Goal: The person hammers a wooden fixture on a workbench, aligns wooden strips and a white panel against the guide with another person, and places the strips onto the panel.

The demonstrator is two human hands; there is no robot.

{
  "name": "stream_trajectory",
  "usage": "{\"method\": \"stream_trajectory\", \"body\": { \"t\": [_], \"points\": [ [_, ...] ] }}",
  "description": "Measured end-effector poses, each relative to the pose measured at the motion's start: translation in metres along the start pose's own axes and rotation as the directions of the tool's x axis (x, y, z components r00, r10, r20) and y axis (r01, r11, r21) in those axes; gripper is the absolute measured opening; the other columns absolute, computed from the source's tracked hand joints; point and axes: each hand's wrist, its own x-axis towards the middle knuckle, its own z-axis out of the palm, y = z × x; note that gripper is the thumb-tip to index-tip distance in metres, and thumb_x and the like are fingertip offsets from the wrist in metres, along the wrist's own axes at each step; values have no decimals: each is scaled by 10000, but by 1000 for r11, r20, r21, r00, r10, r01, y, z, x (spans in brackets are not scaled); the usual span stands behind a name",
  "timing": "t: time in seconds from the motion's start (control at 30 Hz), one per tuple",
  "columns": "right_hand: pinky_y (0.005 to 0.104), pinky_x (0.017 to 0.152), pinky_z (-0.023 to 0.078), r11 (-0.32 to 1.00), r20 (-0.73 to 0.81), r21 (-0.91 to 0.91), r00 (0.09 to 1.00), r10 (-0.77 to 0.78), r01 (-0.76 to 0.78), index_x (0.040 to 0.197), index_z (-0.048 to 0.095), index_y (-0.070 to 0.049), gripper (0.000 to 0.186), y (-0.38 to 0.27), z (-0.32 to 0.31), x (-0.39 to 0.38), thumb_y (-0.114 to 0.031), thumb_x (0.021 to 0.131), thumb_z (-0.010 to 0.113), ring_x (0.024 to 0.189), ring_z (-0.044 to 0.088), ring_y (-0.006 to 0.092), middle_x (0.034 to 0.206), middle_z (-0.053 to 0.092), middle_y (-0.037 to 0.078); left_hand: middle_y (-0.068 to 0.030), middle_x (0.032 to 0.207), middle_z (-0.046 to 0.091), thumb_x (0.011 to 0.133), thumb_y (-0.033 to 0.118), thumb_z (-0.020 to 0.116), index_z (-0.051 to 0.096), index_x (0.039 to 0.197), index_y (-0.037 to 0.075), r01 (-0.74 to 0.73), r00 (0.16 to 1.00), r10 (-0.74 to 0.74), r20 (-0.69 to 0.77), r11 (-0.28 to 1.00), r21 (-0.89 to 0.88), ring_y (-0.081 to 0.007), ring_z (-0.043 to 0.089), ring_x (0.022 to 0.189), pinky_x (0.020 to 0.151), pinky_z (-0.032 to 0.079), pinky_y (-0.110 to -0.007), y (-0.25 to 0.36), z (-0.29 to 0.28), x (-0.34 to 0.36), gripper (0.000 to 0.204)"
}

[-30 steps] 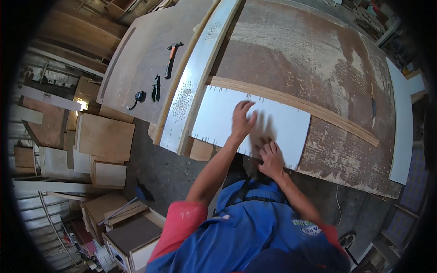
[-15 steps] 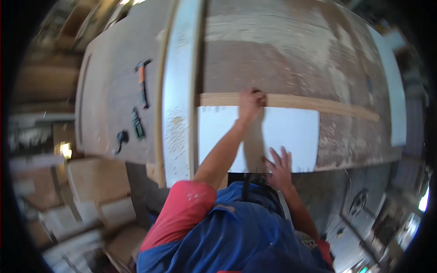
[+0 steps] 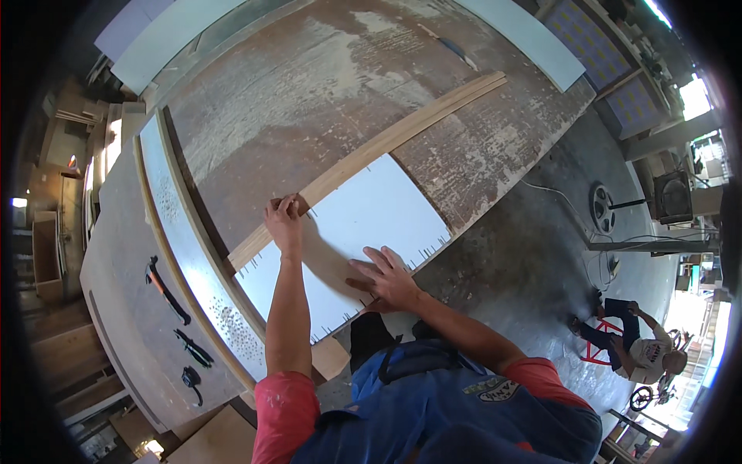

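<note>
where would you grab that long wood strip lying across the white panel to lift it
Probably at the near-left end of the wood strip, where the left hand already rests. It is thin and flat, so pinch its two long edges from above. The white panel beneath has nails sticking out along its edges, so keep the grip on the strip's upper face and sides.

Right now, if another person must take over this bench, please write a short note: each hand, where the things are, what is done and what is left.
Left hand: fingers on the long wooden strip, at the far edge of the white panel.
Right hand: flat and open on the white panel, near its front edge.
The panel lies flat on the worn workbench, with the strip along its far edge.
Small nails stick out along the panel's edges.
Hammer and two small hand tools lie on the grey board to the left, untouched.
Done: panel and strip set together. Whether they are fixed cannot be seen.
</note>
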Motion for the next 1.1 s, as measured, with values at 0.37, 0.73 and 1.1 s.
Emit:
{"method": "stream_trajectory", "body": {
  "t": [0.37, 0.73, 1.1],
  "points": [
    [651, 1130, 244, 1000, 34, 15, 999, 27, -28, 1415, 534, -315, 830, 3, -1, 23, -658, 682, 718, 1437, 247, 419, 1548, 346, 79, -103, 938, 648, 834, 134, 723, 773, 976, 164, 33, 998, -34, -44, 999, -11, -318, 603, 905, 838, 486, -440, -8, 4, 17, 154],
    [653, 1107, 261, 999, 62, -8, 997, -39, 40, 1297, 646, -242, 824, 1, 1, 47, -713, 623, 697, 1402, 301, 411, 1503, 412, 92, -88, 1009, 657, 826, 165, 705, 783, 938, 164, 166, 985, -170, -34, 982, -88, -315, 578, 1006, 898, 457, -431, -15, 5, 15, 137],
    [673, 1086, 273, 997, -6, -60, 999, -52, 52, 1221, 687, -255, 838, -2, 10, 58, -710, 521, 764, 1409, 316, 401, 1494, 445, 80, -45, 1016, 648, 861, 172, 684, 784, 938, 189, 234, 972, -231, 51, 971, -50, -280, 563, 1022, 900, 439, -424, -12, -7, 23, 128]
  ]
}}
